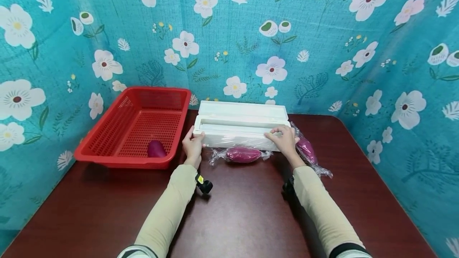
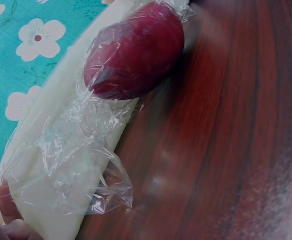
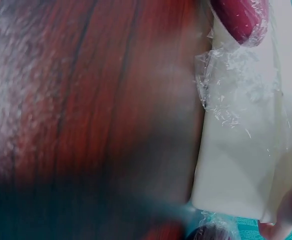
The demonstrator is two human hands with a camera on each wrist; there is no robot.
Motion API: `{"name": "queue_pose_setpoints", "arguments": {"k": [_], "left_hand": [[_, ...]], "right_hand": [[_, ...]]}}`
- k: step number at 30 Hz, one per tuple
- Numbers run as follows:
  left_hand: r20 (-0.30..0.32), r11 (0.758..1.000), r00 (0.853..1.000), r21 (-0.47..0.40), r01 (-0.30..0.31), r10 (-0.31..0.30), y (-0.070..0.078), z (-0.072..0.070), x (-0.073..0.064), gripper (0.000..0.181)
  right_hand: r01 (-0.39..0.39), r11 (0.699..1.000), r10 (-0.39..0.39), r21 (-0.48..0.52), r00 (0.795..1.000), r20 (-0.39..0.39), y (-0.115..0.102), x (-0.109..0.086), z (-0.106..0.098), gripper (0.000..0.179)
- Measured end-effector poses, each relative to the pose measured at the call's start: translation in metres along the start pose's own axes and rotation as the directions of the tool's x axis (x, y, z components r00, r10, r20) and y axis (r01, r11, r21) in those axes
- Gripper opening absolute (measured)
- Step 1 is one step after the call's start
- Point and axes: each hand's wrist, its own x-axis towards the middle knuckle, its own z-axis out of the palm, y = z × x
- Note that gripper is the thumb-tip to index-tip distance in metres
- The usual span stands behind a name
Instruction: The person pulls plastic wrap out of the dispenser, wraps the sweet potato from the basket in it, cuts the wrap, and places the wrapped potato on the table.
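A long white cling film box [image 1: 233, 139] lies with its lid [image 1: 244, 110] raised at the back. My left hand [image 1: 193, 147] grips its left end, the thumb on the front side. Over the right part, my right hand [image 1: 285, 140] pinches the clear cling film [image 3: 236, 107] between thumb and forefinger. In front of the box lies a purple-red oblong vegetable [image 1: 244, 155] wrapped in film with twisted ends; its exact kind is unclear. The left wrist view shows this wrapped vegetable [image 2: 136, 52] up close. A second wrapped one [image 1: 306, 149] lies right of the box, partly behind the right hand.
A red plastic basket [image 1: 123, 162] stands on the left, with one unwrapped purple vegetable [image 1: 156, 149] in its front right corner. The dark brown table [image 1: 244, 210] ends at a blue floral curtain [image 1: 222, 51] behind and at both sides.
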Motion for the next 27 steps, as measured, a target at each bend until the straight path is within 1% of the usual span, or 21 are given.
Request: {"name": "queue_pose_setpoints", "arguments": {"k": [4, 6, 9, 11, 12, 15, 18, 21, 24, 27], "left_hand": [[-0.009, 1.0, 1.0, -0.013, 0.001, -0.001, -0.001, 0.001, -0.001, 0.054], [-0.014, 1.0, 1.0, -0.012, -0.004, 0.003, -0.001, 0.002, -0.001, 0.054], [-0.014, 1.0, 1.0, -0.012, -0.01, 0.009, -0.001, 0.003, -0.001, 0.054], [-0.011, 1.0, 1.0, -0.02, -0.009, 0.009, -0.001, 0.003, -0.001, 0.054], [-0.008, 1.0, 1.0, -0.02, -0.008, 0.007, 0.0, 0.003, -0.001, 0.054], [-0.007, 1.0, 1.0, -0.009, -0.01, 0.01, 0.0, 0.002, 0.001, 0.054], [-0.019, 1.0, 1.0, 0.017, -0.009, 0.009, 0.0, 0.001, 0.002, 0.054], [-0.019, 0.999, 1.0, 0.038, -0.006, 0.007, 0.002, 0.001, 0.002, 0.054], [0.003, 0.998, 1.0, 0.061, 0.013, -0.014, 0.005, 0.002, 0.0, 0.054], [0.014, 0.996, 0.999, 0.075, 0.037, -0.038, 0.007, 0.003, -0.001, 0.057]], "right_hand": [[0.045, 0.999, -0.044, 0.026, 0.998, -0.041, 0.002, 0.0, 0.0, 0.026], [0.075, 0.996, -0.07, 0.049, 0.993, -0.09, 0.005, -0.001, -0.002, 0.021], [0.121, 0.988, -0.102, 0.096, 0.976, -0.19, 0.012, -0.001, -0.006, 0.012], [0.151, 0.982, -0.122, 0.11, 0.964, -0.236, 0.018, 0.0, -0.01, 0.008], [0.164, 0.98, -0.133, 0.111, 0.96, -0.247, 0.021, 0.0, -0.012, 0.007], [0.173, 0.979, -0.142, 0.105, 0.957, -0.253, 0.026, 0.001, -0.015, 0.007], [0.165, 0.981, -0.137, 0.101, 0.961, -0.239, 0.028, 0.001, -0.018, 0.01], [0.15, 0.982, -0.125, 0.119, 0.973, -0.193, 0.028, 0.001, -0.021, 0.011], [0.137, 0.984, -0.12, 0.117, 0.983, -0.139, 0.027, 0.0, -0.022, 0.011], [0.12, 0.986, -0.106, 0.114, 0.986, -0.129, 0.023, -0.002, -0.023, 0.012]]}}
